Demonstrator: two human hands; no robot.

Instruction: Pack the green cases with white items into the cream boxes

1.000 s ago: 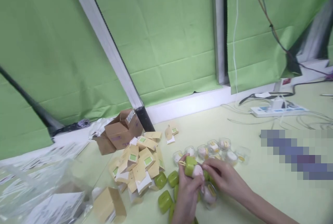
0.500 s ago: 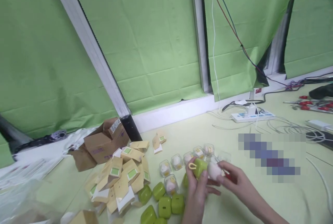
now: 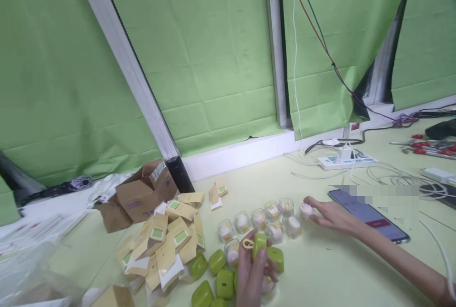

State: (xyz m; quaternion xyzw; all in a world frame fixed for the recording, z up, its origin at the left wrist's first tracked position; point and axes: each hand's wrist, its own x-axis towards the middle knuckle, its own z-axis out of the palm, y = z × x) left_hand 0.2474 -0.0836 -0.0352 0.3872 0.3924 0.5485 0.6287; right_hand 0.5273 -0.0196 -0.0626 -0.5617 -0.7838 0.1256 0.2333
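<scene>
Head view: the left hand [image 3: 250,271] grips a looped green case [image 3: 260,243], its lower part covered. Rightward and beyond, the right hand [image 3: 329,215] pinches a pale round piece [image 3: 306,210], partly hidden. Pixelation obscures the phone [image 3: 358,211] behind that hand.

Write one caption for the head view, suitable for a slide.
The left hand holds a green case and the right hand a pale round object, near small clear containers.

Pale table [image 3: 317,273] with cartons [image 3: 166,250] (mostly heaped), green cases [image 3: 225,285], clear containers [image 3: 259,220], phone [image 3: 356,211], power strip [image 3: 329,163].
</scene>
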